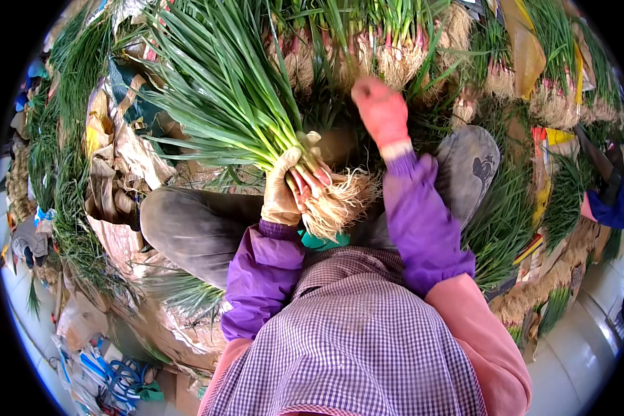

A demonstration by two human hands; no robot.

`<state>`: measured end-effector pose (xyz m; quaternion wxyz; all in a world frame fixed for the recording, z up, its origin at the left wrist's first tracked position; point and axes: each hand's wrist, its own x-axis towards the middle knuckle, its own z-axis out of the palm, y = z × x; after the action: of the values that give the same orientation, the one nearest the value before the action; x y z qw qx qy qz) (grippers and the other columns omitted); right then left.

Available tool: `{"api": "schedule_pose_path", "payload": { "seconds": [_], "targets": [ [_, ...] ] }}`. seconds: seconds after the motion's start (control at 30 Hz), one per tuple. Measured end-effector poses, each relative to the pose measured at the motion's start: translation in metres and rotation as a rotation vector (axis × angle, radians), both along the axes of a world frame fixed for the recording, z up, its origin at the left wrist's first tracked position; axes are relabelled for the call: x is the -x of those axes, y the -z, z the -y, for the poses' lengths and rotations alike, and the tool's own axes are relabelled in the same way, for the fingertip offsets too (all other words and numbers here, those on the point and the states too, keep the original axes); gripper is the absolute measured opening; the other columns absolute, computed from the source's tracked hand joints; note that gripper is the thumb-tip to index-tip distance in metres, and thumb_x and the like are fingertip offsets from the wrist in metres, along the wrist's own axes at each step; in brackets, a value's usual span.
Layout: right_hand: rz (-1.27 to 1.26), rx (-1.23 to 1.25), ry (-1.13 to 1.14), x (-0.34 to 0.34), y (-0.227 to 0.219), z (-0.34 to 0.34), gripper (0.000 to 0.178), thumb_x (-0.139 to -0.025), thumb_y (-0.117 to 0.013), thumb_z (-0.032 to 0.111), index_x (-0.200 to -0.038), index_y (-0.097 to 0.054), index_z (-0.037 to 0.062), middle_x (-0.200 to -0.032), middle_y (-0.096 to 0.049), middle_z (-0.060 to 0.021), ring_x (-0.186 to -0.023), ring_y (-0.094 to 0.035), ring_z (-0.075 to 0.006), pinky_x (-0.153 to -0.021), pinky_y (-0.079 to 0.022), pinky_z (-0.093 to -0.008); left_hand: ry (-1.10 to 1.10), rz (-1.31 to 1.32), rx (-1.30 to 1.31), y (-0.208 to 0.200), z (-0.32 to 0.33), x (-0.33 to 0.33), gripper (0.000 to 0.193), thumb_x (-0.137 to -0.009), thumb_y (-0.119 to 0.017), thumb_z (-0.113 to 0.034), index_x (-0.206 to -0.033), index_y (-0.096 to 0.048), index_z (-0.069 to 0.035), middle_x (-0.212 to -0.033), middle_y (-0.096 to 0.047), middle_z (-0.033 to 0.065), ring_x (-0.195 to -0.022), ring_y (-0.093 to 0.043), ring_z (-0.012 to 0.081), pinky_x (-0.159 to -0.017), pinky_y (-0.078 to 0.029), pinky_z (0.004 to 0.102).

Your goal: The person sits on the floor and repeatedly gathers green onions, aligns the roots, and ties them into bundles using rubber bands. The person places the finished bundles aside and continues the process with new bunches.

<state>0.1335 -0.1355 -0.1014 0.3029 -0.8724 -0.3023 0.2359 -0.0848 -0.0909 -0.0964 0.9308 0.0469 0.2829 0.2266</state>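
Note:
My left hand (282, 191), in a pale glove, is closed around a thick bunch of green garlic (236, 97). Its long leaves fan out to the upper left, and its pinkish stem bases and matted pale roots (336, 208) point to the lower right, over my lap. My right hand (381, 111), in a coral-pink glove, is raised to the right of the bunch, apart from it. Its fingers are blurred and look curled, just below a row of rooted green garlic (399, 55). Whether they hold a stalk is not clear.
My bent knees (180, 225) flank the work spot. More green garlic (499, 208) lies in heaps on both sides. Crumpled sacking (121, 177) is on the left, and blue-and-white strips (111, 374) lie at the lower left. Part of another person (607, 204) shows at the right edge.

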Motion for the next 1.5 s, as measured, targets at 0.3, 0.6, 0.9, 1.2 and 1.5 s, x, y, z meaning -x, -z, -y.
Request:
{"api": "schedule_pose_path", "payload": {
  "seconds": [0.3,0.6,0.9,1.2,1.5],
  "targets": [
    [-0.544,-0.524,0.090,-0.049,-0.057,0.030,0.033,-0.088,-0.059,0.026,-0.109,-0.066,0.0010,-0.102,-0.066,-0.0104,-0.088,-0.061,-0.0161,-0.080,-0.049,-0.0280,-0.137,0.631,-0.146,-0.082,-0.042,0.004,0.051,-0.088,-0.060,-0.013,-0.130,-0.034,-0.002,-0.087,-0.053,-0.0021,-0.083,-0.055,0.0140,-0.100,-0.041,0.0486],
    [0.231,-0.226,0.999,-0.003,-0.098,0.419,0.026,-0.090,-0.059,0.023,-0.101,-0.065,0.0003,-0.085,-0.064,-0.0022,-0.078,-0.062,-0.0138,-0.065,-0.048,-0.0267,-0.081,0.470,-0.170,-0.042,-0.074,-0.033,0.056,-0.089,-0.060,-0.019,-0.136,-0.036,-0.002,-0.098,-0.054,0.0003,-0.092,-0.054,0.0164,-0.093,-0.047,0.0412],
    [0.102,0.019,0.533,-0.009,-0.117,0.269,0.028,-0.084,-0.061,0.021,-0.109,-0.062,0.0063,-0.099,-0.067,-0.0110,-0.088,-0.062,-0.0212,-0.078,-0.048,-0.0326,0.037,0.313,-0.185,-0.029,-0.067,-0.029,0.068,-0.088,-0.059,-0.018,-0.143,-0.025,0.001,-0.097,-0.055,0.0009,-0.093,-0.055,0.0161,-0.088,-0.050,0.0362],
    [0.184,0.496,0.232,-0.150,-0.004,-0.059,0.059,-0.089,-0.053,0.050,-0.120,-0.054,-0.0002,-0.093,-0.065,-0.0127,-0.074,-0.063,-0.0215,-0.073,-0.053,-0.0385,-0.002,0.187,-0.191,-0.040,-0.051,-0.005,0.065,-0.084,-0.064,-0.021,-0.135,-0.033,0.005,-0.096,-0.053,0.0008,-0.089,-0.054,0.0144,-0.094,-0.044,0.0335],
    [-0.614,-0.773,0.155,-0.108,-0.034,0.007,0.017,-0.085,-0.061,0.016,-0.085,-0.063,-0.0012,-0.066,-0.056,-0.0013,-0.055,-0.053,-0.0085,-0.050,-0.041,-0.0215,-0.074,0.138,-0.149,-0.028,-0.039,-0.009,0.058,-0.085,-0.061,-0.021,-0.134,-0.036,0.000,-0.098,-0.055,0.0033,-0.090,-0.055,0.0167,-0.076,-0.055,0.0364]
  ]
}}
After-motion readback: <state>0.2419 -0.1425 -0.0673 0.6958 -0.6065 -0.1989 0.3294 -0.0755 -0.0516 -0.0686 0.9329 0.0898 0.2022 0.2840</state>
